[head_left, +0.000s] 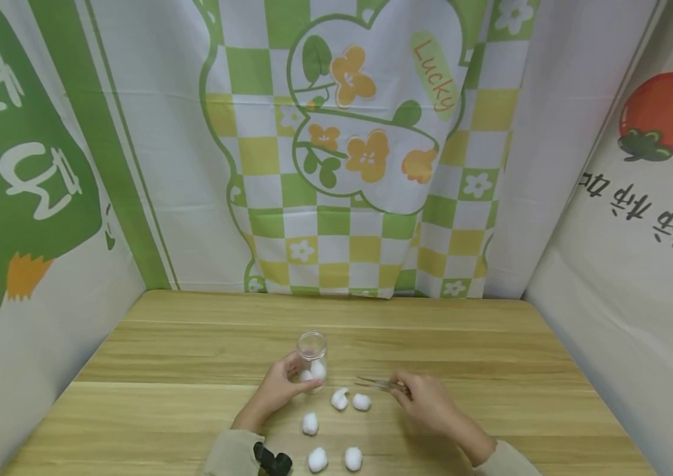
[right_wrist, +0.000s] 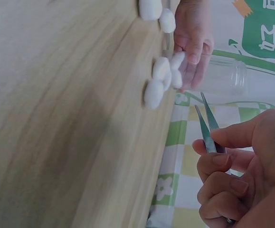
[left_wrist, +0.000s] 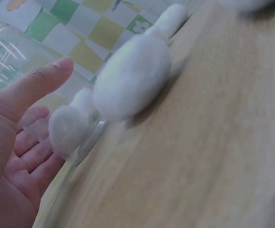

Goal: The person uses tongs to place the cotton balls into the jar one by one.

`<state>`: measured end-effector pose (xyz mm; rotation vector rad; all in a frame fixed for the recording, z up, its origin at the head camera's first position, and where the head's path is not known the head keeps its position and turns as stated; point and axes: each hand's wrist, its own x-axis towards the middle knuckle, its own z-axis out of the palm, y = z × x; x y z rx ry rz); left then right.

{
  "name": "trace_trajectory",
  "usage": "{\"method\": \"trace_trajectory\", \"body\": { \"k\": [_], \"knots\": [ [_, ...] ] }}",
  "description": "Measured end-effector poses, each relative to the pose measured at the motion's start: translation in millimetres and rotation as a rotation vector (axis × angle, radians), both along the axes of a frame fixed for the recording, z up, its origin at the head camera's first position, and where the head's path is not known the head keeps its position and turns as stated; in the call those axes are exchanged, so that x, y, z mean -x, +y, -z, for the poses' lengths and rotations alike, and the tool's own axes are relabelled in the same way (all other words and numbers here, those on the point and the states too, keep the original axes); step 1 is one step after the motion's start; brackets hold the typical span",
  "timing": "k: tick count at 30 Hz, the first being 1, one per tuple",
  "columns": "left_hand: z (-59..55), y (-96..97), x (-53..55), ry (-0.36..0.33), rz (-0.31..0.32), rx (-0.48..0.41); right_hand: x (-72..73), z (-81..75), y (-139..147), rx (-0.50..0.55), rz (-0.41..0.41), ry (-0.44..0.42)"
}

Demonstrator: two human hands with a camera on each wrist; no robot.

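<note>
My left hand (head_left: 279, 389) holds a clear glass jar (head_left: 313, 346) upright on the table, thumb at the front and fingers behind it. Inside, near the bottom, lie white cotton balls (head_left: 317, 369). Metal tweezers (head_left: 379, 383) are pinched in my right hand (head_left: 432, 404), tips pointing left toward the jar. As the right wrist view shows, the two tweezer tips stand apart with nothing between them. Just in front of the jar and tweezers sit two loose cotton balls, a curled one (head_left: 339, 398) and a rounder one (head_left: 361, 402), side by side.
Nearer the front edge are more cotton balls: one (head_left: 310, 424) below the jar and two (head_left: 317, 459) (head_left: 353, 458) in a row. The wooden table (head_left: 194, 350) is bordered by a checkered cloth (head_left: 348, 251) behind and printed curtains at both sides.
</note>
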<state>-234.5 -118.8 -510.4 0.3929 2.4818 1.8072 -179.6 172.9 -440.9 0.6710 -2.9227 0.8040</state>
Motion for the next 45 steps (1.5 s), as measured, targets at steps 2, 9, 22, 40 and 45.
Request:
{"method": "trace_trajectory", "body": {
  "k": [2,9,22,40,45],
  "knots": [
    [-0.3,-0.3,-0.2,-0.005,0.001,-0.006,-0.3,2.0,1.7,-0.008,-0.006,0.011],
    [-0.8,-1.4,-0.6,-0.023,0.019,-0.02,2.2,13.0,8.7,-0.046,-0.04,0.062],
    [-2.7,-1.4,-1.0,-0.019,0.007,-0.003,1.3,21.1,14.4,-0.07,-0.028,0.009],
    [0.2,-0.4,0.6,-0.004,0.003,-0.004,-0.1,29.7,12.3,-0.114,-0.016,0.011],
    [0.4,-1.1,0.5,-0.01,0.002,0.001,-1.0,31.5,11.5,-0.12,-0.021,0.035]
  ]
}}
